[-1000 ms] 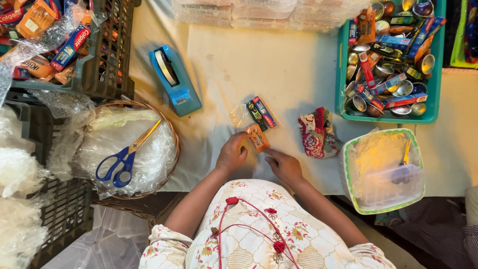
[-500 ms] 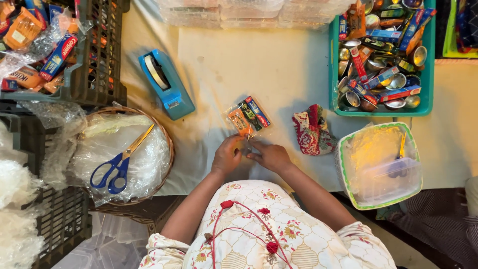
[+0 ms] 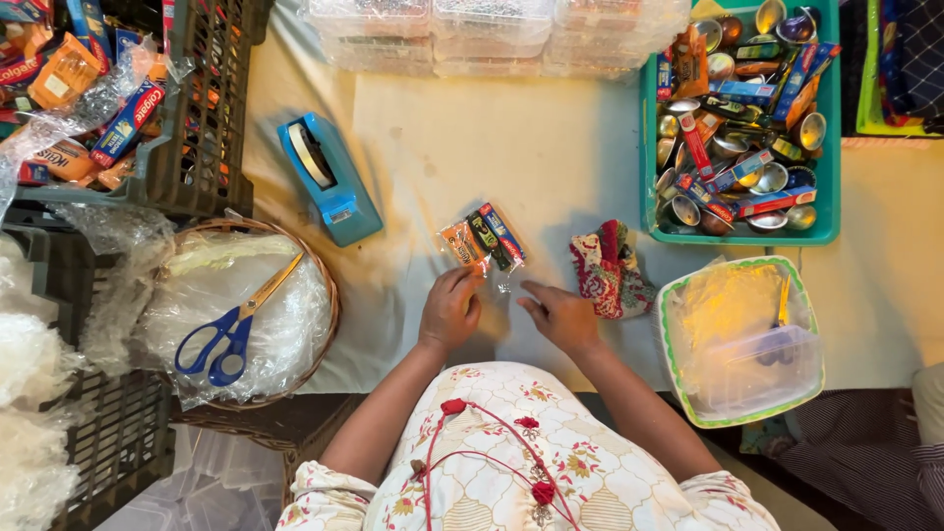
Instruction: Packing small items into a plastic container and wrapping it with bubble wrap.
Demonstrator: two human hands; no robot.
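Small clear packet of little wrapped items sits at frame centre on the cream tabletop, just above both hands. Judging by looks it is light, crinkly and slippery plastic with small stiff pieces inside, so it would likely slide if pushed; best held by pinching a corner or the lower edge, not by squeezing the middle. Left hand is loosely curled, fingers bent, fingertips touching or almost touching the packet's lower left edge; cannot tell if it actually pinches the film. Right hand lies half open on the tabletop, index finger pointing toward the packet, nothing in it, a short gap between finger and packet. Just right of the right hand lies a bunched red patterned cloth. Blue tape dispenser sits upper left of centre, apart from the packet. Round wicker basket at left is lined with clear plastic, with blue-and-yellow scissors lying on top. Teal bin at upper right is full of small boxes and shiny metal cups. Green-rimmed clear tub at lower right holds yellow powder and a smaller clear box. Dark crate at upper left holds packaged goods. Stacked clear boxes run along the top edge.
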